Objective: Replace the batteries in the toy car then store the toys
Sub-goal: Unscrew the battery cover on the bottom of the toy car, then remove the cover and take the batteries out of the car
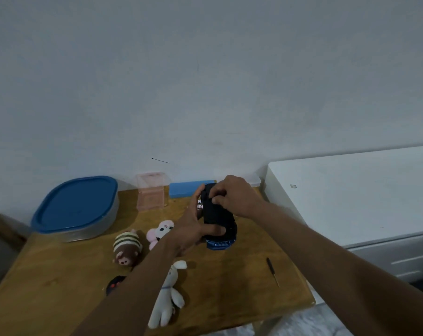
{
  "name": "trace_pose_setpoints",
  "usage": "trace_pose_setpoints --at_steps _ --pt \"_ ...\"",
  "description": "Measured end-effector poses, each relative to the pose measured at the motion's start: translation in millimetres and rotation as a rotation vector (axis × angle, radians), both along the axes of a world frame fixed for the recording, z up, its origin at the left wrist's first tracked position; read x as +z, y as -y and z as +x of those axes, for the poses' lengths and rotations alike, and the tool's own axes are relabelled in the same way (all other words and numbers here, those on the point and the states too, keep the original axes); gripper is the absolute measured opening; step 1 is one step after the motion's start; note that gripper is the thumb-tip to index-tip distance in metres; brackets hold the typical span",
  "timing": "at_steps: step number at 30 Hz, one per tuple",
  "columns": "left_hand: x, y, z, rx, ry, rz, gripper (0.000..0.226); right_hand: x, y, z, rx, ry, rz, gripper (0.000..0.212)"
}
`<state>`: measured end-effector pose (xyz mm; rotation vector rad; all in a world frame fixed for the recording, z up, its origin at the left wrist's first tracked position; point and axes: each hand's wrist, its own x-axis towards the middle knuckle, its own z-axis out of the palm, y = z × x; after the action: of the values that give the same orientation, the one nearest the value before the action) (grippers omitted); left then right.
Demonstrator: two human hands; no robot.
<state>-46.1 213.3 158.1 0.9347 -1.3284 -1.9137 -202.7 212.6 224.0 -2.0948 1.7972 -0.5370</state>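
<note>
Saw nearest the lens a white rabbit plush (168, 297) lying limp on the counter (60, 299), with a thin screwdriver (272, 271) off to its right. Found the toy car (217, 218) held just above the counter, apparently belly up. Noted the left hand (193, 229) wrapped around its side, thumb across the dark chassis, and the right hand (234, 196) pinching at the far end with curled fingertips. Judged it light, rigid, smooth plastic, best gripped across the body, clear of the wheels and battery hatch.
</note>
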Motion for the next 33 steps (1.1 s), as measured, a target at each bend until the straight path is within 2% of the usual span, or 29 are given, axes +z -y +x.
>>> trace_pose_setpoints --at_steps 5,15,24,29,33 --pt "-7.0 -0.3 -0.7 0.003 -0.013 0.057 0.115 4.3 -3.1 -0.1 -0.011 0.054 0.023 0.009" --pt "-2.6 -0.6 0.7 0.009 -0.015 0.061 0.112 7.2 -9.3 -9.3 0.036 0.118 0.114 0.039" --pt "-22.2 -7.6 3.7 -0.023 0.056 0.084 0.116 4.8 -3.0 -23.1 0.072 0.225 0.207 0.037" --pt "-34.4 -15.2 8.8 0.055 0.055 0.073 0.118 -1.4 -4.1 -51.8 0.027 0.278 0.217 0.038" --pt "-45.1 -23.4 8.7 0.111 0.051 0.091 0.117 -33.6 -17.6 -78.7 -0.014 0.226 0.3 0.036"
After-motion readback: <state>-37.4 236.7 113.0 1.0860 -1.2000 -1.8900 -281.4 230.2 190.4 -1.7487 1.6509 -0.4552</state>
